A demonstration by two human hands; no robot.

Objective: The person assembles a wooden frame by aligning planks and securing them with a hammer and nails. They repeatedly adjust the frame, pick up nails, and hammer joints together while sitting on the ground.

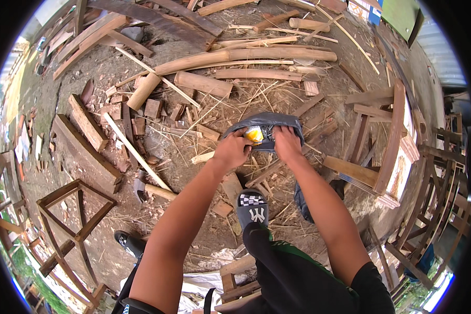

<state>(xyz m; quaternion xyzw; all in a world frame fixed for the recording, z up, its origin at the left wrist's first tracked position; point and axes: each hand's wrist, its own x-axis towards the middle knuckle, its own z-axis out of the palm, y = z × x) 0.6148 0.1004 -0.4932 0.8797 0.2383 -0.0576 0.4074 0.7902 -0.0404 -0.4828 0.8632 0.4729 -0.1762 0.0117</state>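
Note:
A black plastic bag [269, 119] lies gaping on the littered ground in front of me. Inside it show a small yellow-and-white packet [254, 135] and a heap of thin, dark grey pieces too small to name. My left hand [232, 149] has its fingers closed on the bag's left edge, right beside the packet. On the other side, my right hand [288, 143] reaches into the opening with bent fingers. Their tips are among the contents, and whatever they grip is hidden.
A hammer [141, 188] lies to the left. Bamboo poles [282, 54] and wood offcuts [153, 108] are strewn beyond the bag. At left stands a wooden frame [78, 235]; a wooden structure [392, 141] stands at right. My sandalled foot [253, 209] is just below the bag.

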